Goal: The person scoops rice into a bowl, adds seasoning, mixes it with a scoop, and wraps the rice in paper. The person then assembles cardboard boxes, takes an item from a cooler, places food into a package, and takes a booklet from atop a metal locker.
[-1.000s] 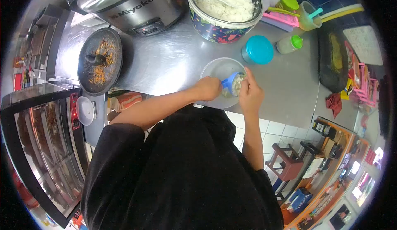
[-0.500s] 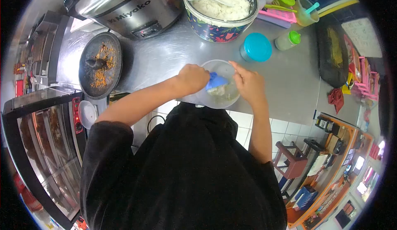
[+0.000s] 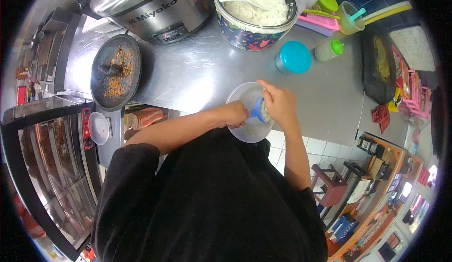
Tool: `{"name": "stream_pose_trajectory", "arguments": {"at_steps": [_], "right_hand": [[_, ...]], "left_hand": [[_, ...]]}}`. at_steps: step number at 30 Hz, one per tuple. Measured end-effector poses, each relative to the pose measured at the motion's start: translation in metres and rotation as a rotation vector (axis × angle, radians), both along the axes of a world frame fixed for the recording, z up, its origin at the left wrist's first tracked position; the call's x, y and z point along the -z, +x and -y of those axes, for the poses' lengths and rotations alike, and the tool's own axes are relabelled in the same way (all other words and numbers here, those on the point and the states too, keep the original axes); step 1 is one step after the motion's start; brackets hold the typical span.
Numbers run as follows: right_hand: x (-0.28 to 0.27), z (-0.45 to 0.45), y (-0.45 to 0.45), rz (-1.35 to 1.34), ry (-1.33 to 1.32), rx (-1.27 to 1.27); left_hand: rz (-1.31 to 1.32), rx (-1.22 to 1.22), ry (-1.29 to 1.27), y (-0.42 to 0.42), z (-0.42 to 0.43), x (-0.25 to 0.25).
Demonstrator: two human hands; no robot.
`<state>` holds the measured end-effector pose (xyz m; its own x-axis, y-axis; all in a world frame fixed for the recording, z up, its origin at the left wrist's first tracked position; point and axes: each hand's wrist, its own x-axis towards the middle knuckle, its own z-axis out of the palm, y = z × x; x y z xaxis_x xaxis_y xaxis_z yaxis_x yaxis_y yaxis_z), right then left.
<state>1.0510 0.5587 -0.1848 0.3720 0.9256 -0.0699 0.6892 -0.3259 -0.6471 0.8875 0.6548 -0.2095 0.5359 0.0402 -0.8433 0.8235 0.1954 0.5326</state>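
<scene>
A translucent plastic bowl is tilted at the counter's front edge, close to my body. My left hand is closed round the handle of a blue paddle-like spoon, its broad end inside the bowl. Pale food lies against that end, by the bowl's right wall. Gripping the rim on the right side is my right hand, its thumb side toward the top of the bowl. Part of the spoon's handle is hidden in my left fist.
Beyond the bowl stand a patterned pot of white rice, a Miyako cooker, a blue-lidded tub and a green-capped bottle. A stone mortar with orange paste is on the left; a dark pan is at the right.
The bowl and both hands have come nearer my body. Inside the bowl, the blue spoon has swung to the right, carrying pale food to the right wall.
</scene>
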Motion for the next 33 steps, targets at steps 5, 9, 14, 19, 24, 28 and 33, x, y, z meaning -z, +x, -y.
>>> {"name": "stream_pose_trajectory", "arguments": {"at_steps": [5, 9, 14, 19, 24, 28, 33], "right_hand": [[-0.01, 0.007, 0.003, 0.096, -0.002, 0.001], [-0.018, 0.008, 0.01, 0.163, -0.075, 0.018], [-0.008, -0.003, -0.001, 0.122, 0.011, 0.066], [-0.006, -0.003, -0.003, 0.073, -0.025, 0.156], [0.011, 0.006, 0.002, -0.045, 0.07, 0.207], [0.0, 0.017, -0.008, 0.019, 0.1, 0.201], [-0.001, 0.017, -0.007, 0.271, 0.133, 0.159]], "left_hand": [[0.026, -0.203, -0.029, -0.016, -0.008, 0.011], [0.133, 0.353, 0.736, -0.029, -0.026, -0.011], [0.055, 0.59, 0.775, -0.014, -0.031, -0.033], [0.007, 0.535, 0.698, 0.002, -0.026, -0.017], [0.145, 0.49, 0.621, 0.014, -0.018, 0.01], [0.278, 0.338, 0.465, 0.009, -0.025, 0.013], [0.501, 0.502, 0.754, -0.004, -0.019, -0.002]]}}
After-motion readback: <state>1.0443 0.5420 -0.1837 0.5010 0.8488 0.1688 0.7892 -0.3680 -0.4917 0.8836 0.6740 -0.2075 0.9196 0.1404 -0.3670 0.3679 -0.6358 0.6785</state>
